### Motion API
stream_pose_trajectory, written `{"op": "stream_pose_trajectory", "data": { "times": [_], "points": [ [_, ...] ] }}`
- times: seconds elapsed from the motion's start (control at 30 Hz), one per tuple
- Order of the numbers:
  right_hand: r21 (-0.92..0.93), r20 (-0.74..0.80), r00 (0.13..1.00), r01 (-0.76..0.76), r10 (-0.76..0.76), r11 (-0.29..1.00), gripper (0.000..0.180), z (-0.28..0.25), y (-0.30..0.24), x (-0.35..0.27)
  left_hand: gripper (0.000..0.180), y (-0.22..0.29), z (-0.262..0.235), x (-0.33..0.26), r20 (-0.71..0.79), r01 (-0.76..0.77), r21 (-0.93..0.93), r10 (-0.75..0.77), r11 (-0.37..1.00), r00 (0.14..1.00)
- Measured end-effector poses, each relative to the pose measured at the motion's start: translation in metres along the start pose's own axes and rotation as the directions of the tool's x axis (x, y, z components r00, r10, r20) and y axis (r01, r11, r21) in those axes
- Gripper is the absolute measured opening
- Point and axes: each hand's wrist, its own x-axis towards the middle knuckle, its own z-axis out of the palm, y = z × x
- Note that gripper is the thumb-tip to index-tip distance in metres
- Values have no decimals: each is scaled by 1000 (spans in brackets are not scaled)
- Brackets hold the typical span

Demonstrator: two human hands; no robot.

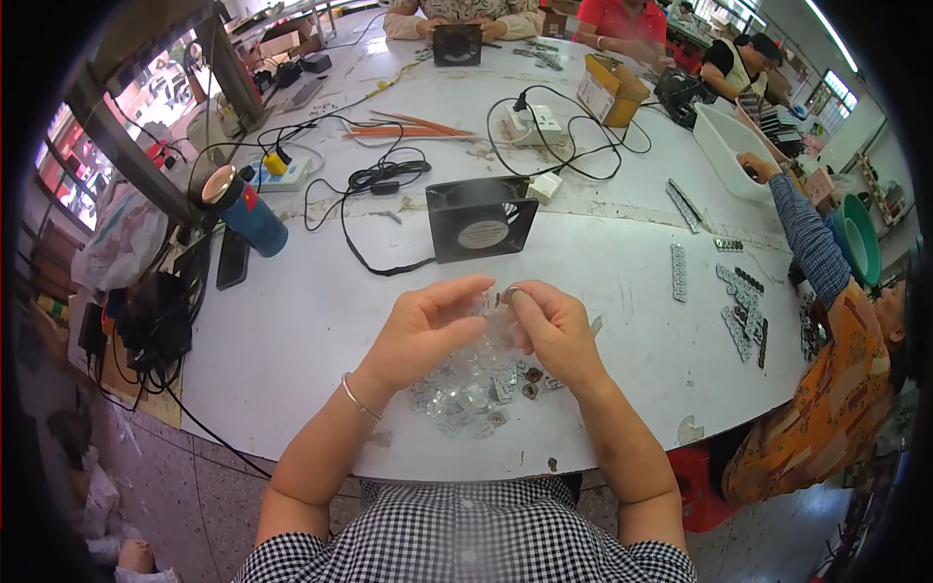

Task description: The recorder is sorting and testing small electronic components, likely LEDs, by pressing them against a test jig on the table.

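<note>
My left hand point(437, 325) is curled, thumb apart from the forefinger, around what looks like a clear plastic piece point(494, 332). Close beside it, my right hand point(556, 328) pinches a small round dark metal part point(509, 293) between thumb and fingertips. Its exact kind is too small to tell. Under both hands lies a loose pile of clear plastic and silvery pieces point(457, 400), with a few small brown round parts point(532, 382) at its right side. Just beyond my hands a square black fan point(483, 220) stands upright, its cable running left.
A blue tumbler point(245, 211) and a phone point(232, 258) stand at left, near power strips and tangled cables point(374, 178). Strips of small metal parts point(743, 306) lie at right. A co-worker's arm point(812, 228) reaches into a white bin point(724, 155). Another fan point(457, 45) is at the far side.
</note>
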Motion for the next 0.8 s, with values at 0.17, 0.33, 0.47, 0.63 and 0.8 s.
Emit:
{"op": "stream_pose_trajectory", "data": {
  "times": [0.17, 0.33, 0.47, 0.63, 0.8],
  "points": [
    [-75, -52, 995, 84, -88, 994, 21, 0, -3, -5, 29, 2, -1, -2, -5, -184, 633, 242, 752, 970],
    [-218, -58, 978, 186, -203, 958, 18, 1, -4, -6, 21, -6, 1, -3, 32, -253, 665, 312, 703, 949],
    [-243, -26, 965, 245, -259, 939, 17, 0, -7, -8, 22, 1, -2, -3, 8, -147, 586, 175, 797, 984],
    [-203, -38, 976, 202, -214, 958, 18, 2, -6, -8, 21, -1, -3, -5, -8, 11, 298, -9, 955, 1000],
    [-235, 11, 961, 270, -276, 934, 18, 2, -2, -9, 23, 2, -3, -6, 22, 52, 320, -62, 946, 998]
  ]
}}
